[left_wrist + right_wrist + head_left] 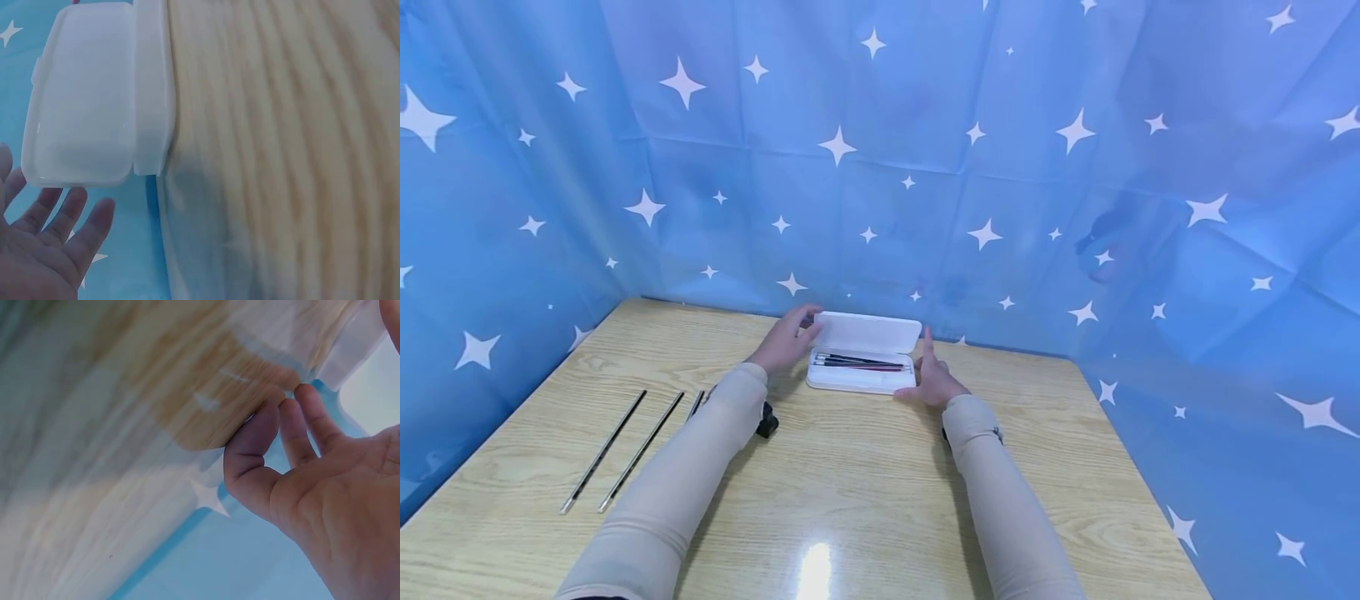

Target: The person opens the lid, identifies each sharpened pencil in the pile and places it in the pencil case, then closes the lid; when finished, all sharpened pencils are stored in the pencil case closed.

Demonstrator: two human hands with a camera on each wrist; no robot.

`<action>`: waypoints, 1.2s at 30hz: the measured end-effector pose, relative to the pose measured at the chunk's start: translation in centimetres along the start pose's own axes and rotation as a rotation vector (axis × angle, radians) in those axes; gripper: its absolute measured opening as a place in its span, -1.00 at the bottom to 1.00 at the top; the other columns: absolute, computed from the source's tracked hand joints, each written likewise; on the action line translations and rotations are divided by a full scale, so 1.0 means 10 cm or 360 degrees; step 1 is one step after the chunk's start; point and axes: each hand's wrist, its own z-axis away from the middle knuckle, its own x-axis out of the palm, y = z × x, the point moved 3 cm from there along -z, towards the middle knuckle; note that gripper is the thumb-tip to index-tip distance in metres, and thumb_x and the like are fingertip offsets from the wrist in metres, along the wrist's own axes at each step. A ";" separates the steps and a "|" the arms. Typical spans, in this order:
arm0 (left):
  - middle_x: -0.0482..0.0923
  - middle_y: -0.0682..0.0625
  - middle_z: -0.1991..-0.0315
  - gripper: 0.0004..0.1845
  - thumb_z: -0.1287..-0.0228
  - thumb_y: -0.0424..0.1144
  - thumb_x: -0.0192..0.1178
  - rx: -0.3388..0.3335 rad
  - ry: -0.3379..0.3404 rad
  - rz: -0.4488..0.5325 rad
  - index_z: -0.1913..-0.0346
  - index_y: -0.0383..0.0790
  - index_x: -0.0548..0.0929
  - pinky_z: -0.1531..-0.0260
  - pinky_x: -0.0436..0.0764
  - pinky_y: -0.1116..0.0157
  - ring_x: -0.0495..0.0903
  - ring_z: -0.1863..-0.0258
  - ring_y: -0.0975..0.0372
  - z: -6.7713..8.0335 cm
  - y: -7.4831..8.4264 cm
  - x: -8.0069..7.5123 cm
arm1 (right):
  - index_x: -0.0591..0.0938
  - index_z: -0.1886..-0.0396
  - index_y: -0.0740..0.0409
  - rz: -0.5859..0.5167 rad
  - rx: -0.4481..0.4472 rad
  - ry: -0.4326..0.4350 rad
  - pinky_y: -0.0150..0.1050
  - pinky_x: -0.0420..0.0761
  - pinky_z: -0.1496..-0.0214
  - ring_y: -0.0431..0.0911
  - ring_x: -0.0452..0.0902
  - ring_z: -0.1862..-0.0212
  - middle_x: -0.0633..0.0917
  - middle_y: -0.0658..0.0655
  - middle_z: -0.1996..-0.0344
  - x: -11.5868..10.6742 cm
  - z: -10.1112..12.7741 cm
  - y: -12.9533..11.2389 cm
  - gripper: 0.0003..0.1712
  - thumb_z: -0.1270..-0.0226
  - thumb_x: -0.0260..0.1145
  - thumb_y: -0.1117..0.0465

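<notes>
A white pencil case [861, 382] lies at the back of the table with its lid [867, 333] raised. Inside it are several slim dark and reddish pencils [857, 362] with pale ends. My left hand [786, 337] is at the left edge of the lid, fingers loosely spread; the left wrist view shows the hand [47, 244] close to the lid [84, 94]. On the other side, my right hand [936, 382] is beside the case's right end, thumb by the front corner and index finger pointing up. In the right wrist view the fingers [315, 419] bend toward the tabletop.
Two dark pencil-like sticks, one nearer the left edge [602, 452] and another [642, 452], lie on the wooden table [850, 483]. A third [697, 404] is partly behind my left sleeve. A blue curtain with white stars [880, 208] hangs right behind the case.
</notes>
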 end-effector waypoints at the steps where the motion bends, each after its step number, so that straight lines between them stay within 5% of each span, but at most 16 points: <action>1: 0.46 -0.18 -0.26 -0.52 -0.63 -0.07 -0.02 0.0010 -0.0001 0.0006 -0.44 -0.20 0.37 -0.23 0.48 -0.04 0.46 -0.24 -0.03 0.00 0.00 0.00 | -0.62 -0.57 -0.11 0.0004 -0.0003 0.0006 0.18 0.34 -0.38 0.21 0.32 -0.32 0.49 0.27 -0.25 0.00 0.00 0.00 0.63 -0.13 0.61 -0.03; 11: 0.45 -0.16 -0.31 -0.54 -0.64 -0.04 -0.05 -0.0029 -0.0029 0.0017 -0.43 -0.15 0.40 -0.30 0.42 -0.07 0.43 -0.30 -0.04 0.06 -0.01 -0.03 | -0.56 -0.59 -0.04 -0.0063 -0.0084 0.0014 0.21 0.39 -0.31 0.26 0.39 -0.25 0.46 0.36 -0.22 0.00 0.01 0.00 0.59 -0.14 0.61 0.00; 18: 0.52 -0.14 -0.26 -0.62 -0.65 -0.07 -0.06 -0.0036 -0.0003 -0.0012 -0.30 -0.18 0.50 -0.29 0.45 -0.05 0.46 -0.29 -0.04 0.07 0.01 -0.05 | -0.36 -0.60 0.02 -0.0312 -0.0115 0.0027 0.20 0.40 -0.32 0.27 0.41 -0.29 0.26 0.34 -0.35 -0.08 0.08 -0.05 0.05 -0.57 0.23 0.06; 24: 0.60 -0.13 -0.12 -0.72 -0.63 -0.11 0.00 -0.0072 0.0025 -0.0045 -0.15 -0.20 0.55 -0.21 0.52 0.01 0.54 -0.17 0.01 0.10 0.07 -0.03 | -0.03 -0.62 0.20 -0.0150 -0.0114 0.0105 0.21 0.29 -0.43 0.26 0.34 -0.38 0.38 0.35 -0.37 -0.14 0.12 -0.09 -0.27 -0.71 -0.17 -0.10; 31: 0.64 -0.07 -0.02 -0.76 -0.60 -0.08 0.05 -0.0113 0.0030 -0.0092 -0.01 -0.15 0.61 -0.20 0.51 0.02 0.56 -0.14 0.05 0.11 0.05 -0.02 | 0.55 -0.31 0.24 -0.0165 0.0054 0.0148 0.19 0.33 -0.41 0.19 0.48 -0.29 0.57 0.29 -0.27 -0.23 0.14 -0.05 -0.07 -0.62 -0.46 -0.34; 36: 0.66 -0.05 0.00 -0.78 -0.59 -0.07 0.06 -0.0131 -0.0001 -0.0116 0.04 -0.10 0.64 -0.20 0.51 0.00 0.56 -0.12 0.06 0.11 0.06 -0.04 | 0.58 -0.33 0.20 -0.0191 0.0074 0.0126 0.17 0.32 -0.43 0.18 0.48 -0.30 0.60 0.26 -0.26 -0.29 0.12 -0.04 -0.04 -0.55 -0.34 -0.44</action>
